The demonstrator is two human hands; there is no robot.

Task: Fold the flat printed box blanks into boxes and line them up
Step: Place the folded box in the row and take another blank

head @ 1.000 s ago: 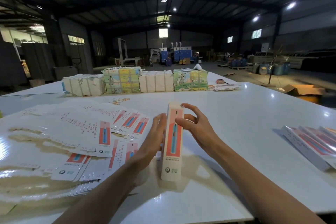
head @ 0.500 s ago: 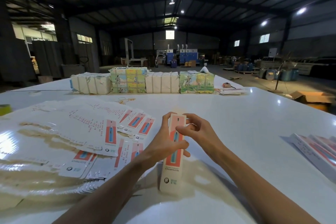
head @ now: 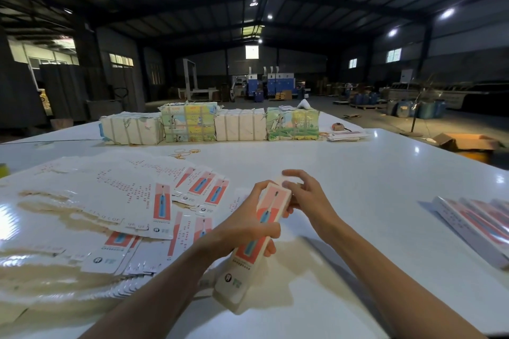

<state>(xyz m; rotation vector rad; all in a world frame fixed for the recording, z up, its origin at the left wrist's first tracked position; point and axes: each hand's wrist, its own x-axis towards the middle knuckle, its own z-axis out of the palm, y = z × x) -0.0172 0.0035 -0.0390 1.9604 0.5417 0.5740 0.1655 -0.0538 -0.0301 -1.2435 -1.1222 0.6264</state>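
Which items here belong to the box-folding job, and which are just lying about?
Job: box held by left hand and right hand; flat blanks at left; finished boxes at right.
Lying about: strapped bundles, rubber bands, open carton.

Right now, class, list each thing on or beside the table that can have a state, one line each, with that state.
box: folded into shape, held tilted.
left hand: grips the box's middle.
right hand: fingers curled round its far end.
flat blanks: unfolded, fanned out on the table.
finished boxes: folded, lying side by side.
bundles: strapped shut, in a row.
carton: open.
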